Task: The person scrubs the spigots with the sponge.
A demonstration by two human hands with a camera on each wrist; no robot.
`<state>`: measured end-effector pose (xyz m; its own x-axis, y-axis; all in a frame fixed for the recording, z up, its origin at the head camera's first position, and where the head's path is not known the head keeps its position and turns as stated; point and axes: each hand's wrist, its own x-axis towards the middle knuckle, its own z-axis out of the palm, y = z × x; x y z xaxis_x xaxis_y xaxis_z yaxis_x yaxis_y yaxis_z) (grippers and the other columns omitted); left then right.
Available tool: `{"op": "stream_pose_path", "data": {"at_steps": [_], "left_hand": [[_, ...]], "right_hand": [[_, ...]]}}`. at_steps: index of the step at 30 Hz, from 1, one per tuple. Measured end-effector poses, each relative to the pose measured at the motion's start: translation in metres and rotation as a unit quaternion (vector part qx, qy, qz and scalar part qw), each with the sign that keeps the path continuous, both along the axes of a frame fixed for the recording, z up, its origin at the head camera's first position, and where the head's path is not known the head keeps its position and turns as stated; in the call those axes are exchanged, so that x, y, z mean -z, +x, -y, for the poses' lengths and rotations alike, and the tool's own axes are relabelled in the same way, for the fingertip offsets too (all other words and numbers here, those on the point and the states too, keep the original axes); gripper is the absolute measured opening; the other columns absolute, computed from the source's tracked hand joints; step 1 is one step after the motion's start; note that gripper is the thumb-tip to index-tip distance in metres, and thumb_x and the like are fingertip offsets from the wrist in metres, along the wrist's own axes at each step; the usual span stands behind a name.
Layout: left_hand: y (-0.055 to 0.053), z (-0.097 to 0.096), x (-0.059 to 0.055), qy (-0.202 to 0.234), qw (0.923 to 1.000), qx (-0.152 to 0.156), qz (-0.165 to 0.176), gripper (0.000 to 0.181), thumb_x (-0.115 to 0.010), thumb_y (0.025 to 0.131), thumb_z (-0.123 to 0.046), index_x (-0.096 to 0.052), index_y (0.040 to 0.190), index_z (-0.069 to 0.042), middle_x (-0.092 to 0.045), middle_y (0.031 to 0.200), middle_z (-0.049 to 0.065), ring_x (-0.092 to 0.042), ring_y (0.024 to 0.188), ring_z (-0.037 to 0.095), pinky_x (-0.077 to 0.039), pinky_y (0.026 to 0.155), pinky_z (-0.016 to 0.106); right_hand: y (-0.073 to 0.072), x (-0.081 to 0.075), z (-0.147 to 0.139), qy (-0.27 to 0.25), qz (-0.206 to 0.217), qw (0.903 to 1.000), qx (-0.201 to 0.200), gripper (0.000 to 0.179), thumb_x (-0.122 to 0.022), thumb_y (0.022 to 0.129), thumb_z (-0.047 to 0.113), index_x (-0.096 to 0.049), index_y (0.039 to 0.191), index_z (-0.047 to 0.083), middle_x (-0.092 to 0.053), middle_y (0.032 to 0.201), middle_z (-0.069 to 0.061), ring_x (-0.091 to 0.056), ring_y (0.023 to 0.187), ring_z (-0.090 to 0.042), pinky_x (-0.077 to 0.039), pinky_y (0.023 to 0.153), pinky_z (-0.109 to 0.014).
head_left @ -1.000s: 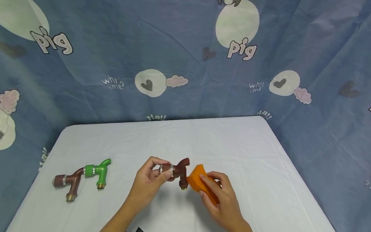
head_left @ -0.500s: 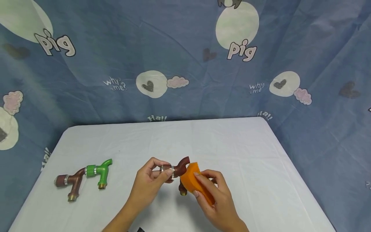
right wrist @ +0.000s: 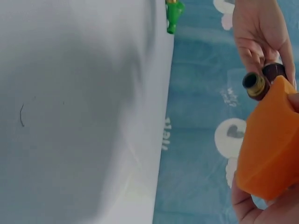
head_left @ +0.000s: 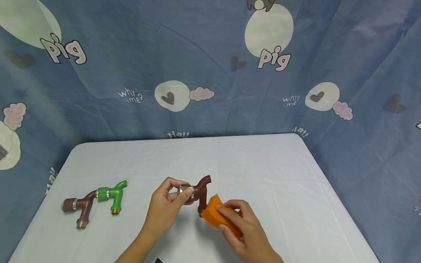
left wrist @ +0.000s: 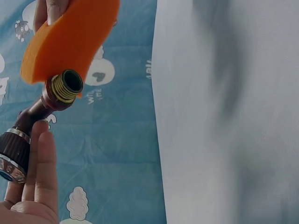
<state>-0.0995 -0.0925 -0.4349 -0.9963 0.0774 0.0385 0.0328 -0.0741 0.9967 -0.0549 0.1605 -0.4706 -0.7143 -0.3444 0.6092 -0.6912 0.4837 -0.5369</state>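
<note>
My left hand [head_left: 166, 208] grips a brown faucet [head_left: 203, 191] by its ribbed knob end, above the white table. Its curved spout points up and its threaded brass end [left wrist: 65, 86] faces down. In my right hand [head_left: 246, 226] an orange sponge [head_left: 215, 213] is pinched between thumb and fingers. The sponge's left corner lies right at the threaded end of the faucet. Seen from the left wrist, the sponge [left wrist: 74, 42] overlaps the faucet's neck just behind the threads. The right wrist view shows the sponge [right wrist: 268, 144] bent in the right hand's fingers.
On the left of the white table [head_left: 263, 164] lie a second brown faucet [head_left: 84, 206] and a green faucet [head_left: 115, 193], end to end. A small black object [head_left: 158, 260] shows at the bottom edge. A blue patterned cloth [head_left: 210, 73] hangs behind the table.
The sponge has moved left and down along the faucet's lower leg to its threaded end. The faucet has shifted slightly left and up in the left hand.
</note>
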Motion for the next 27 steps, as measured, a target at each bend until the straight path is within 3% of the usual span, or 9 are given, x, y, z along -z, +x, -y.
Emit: {"op": "stream_pose_path", "data": {"at_steps": [5, 11, 14, 21, 27], "left_hand": [[0.0, 0.0, -0.002, 0.006, 0.9998, 0.003, 0.02, 0.031, -0.08, 0.094, -0.012, -0.06, 0.113, 0.001, -0.073, 0.106, 0.019, -0.077, 0.088, 0.032, -0.064, 0.082, 0.04], [0.001, -0.003, -0.002, -0.019, 0.9993, 0.012, 0.03, 0.027, -0.08, 0.094, -0.012, -0.061, 0.111, -0.002, -0.074, 0.099, 0.017, -0.077, 0.087, 0.03, -0.064, 0.082, 0.037], [0.001, -0.005, -0.001, -0.035, 0.9991, 0.006, 0.024, 0.024, -0.079, 0.096, -0.014, -0.061, 0.108, -0.003, -0.075, 0.1, 0.014, -0.077, 0.085, 0.03, -0.064, 0.08, 0.036], [0.0, -0.006, 0.0, -0.025, 0.9991, -0.002, 0.035, 0.023, -0.075, 0.099, -0.014, -0.057, 0.103, -0.001, -0.07, 0.102, 0.02, -0.077, 0.084, 0.033, -0.065, 0.069, 0.04], [-0.001, -0.005, 0.001, -0.014, 0.9983, 0.005, 0.057, 0.023, -0.075, 0.1, -0.016, -0.057, 0.105, -0.002, -0.063, 0.105, 0.021, -0.077, 0.082, 0.036, -0.065, 0.068, 0.042]], "right_hand": [[-0.001, -0.001, -0.002, -0.042, -0.014, 0.999, -0.004, 0.044, -0.077, 0.095, 0.01, -0.067, 0.137, 0.01, -0.058, 0.13, -0.01, -0.06, 0.109, -0.022, -0.051, 0.089, -0.022], [-0.006, -0.01, 0.005, -0.097, -0.094, 0.9908, -0.004, 0.036, -0.07, 0.103, 0.023, -0.068, 0.132, 0.0, -0.058, 0.125, -0.022, -0.059, 0.108, -0.029, -0.049, 0.095, -0.021], [-0.004, -0.012, 0.013, -0.094, -0.119, 0.9882, -0.016, 0.037, -0.068, 0.104, 0.024, -0.068, 0.131, -0.001, -0.057, 0.124, -0.025, -0.059, 0.109, -0.03, -0.05, 0.097, -0.021], [0.004, 0.002, 0.025, -0.057, -0.078, 0.9935, -0.061, 0.033, -0.066, 0.104, 0.017, -0.068, 0.134, 0.004, -0.061, 0.129, -0.017, -0.059, 0.11, -0.025, -0.056, 0.094, -0.026], [0.008, 0.002, 0.02, -0.086, -0.031, 0.9882, -0.123, 0.038, -0.07, 0.095, 0.004, -0.068, 0.133, 0.003, -0.062, 0.125, -0.016, -0.064, 0.106, -0.024, -0.058, 0.089, -0.027]]}}
